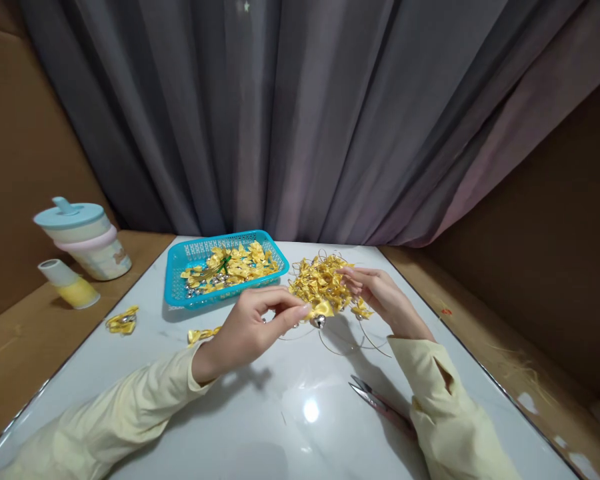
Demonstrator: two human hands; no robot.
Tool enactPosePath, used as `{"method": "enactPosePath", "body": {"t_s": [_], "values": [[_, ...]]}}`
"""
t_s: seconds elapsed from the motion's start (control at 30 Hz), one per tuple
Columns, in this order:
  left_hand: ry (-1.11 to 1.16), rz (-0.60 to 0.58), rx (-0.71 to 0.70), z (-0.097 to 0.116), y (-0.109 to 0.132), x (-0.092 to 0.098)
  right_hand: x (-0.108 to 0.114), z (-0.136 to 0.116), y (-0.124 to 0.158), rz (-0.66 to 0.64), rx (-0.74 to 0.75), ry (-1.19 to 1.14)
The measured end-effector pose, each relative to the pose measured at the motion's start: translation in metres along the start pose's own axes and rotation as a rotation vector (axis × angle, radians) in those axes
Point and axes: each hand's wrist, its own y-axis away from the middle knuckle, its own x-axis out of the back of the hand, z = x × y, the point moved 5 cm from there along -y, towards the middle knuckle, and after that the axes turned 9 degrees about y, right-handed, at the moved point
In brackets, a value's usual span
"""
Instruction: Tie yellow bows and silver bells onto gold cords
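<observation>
While inside table edges [47, 383], pinched bow [323, 309]

Shows no readable text, brand, number or sign, even on the printed cup [94, 252] at nine o'clock.

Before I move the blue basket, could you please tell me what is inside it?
Inside the blue basket lie yellow bows, silver bells and, among them, a dark green strip. They cover much of its floor, so whatever lies beneath them cannot be seen.
</observation>
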Motion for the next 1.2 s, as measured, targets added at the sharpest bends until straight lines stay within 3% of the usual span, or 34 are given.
{"method": "enactPosePath", "body": {"t_s": [0.17,0.23,0.8,0.87,0.97,1.03,1.2], "values": [[-0.101,0.04,-0.037,-0.001,-0.001,-0.002,-0.048,-0.035,0.051,-0.414,0.093,0.455],[-0.099,0.04,-0.044,-0.003,-0.001,-0.003,-0.06,-0.041,0.065,-0.49,0.111,0.529],[0.197,-0.075,0.202,-0.019,-0.002,-0.007,-0.062,-0.043,0.069,-0.524,0.134,0.476],[0.145,-0.047,0.202,-0.025,-0.002,-0.006,-0.062,-0.044,0.069,-0.497,0.149,0.495],[-0.032,0.093,0.146,-0.029,-0.001,0.0,-0.063,-0.043,0.067,-0.391,0.139,0.585],[-0.062,0.094,0.153,-0.029,0.001,0.0,-0.066,-0.04,0.067,-0.343,0.109,0.637],[0.483,-0.157,0.484,-0.035,0.011,-0.022,-0.076,-0.032,0.069,-0.443,0.087,0.661]]}}
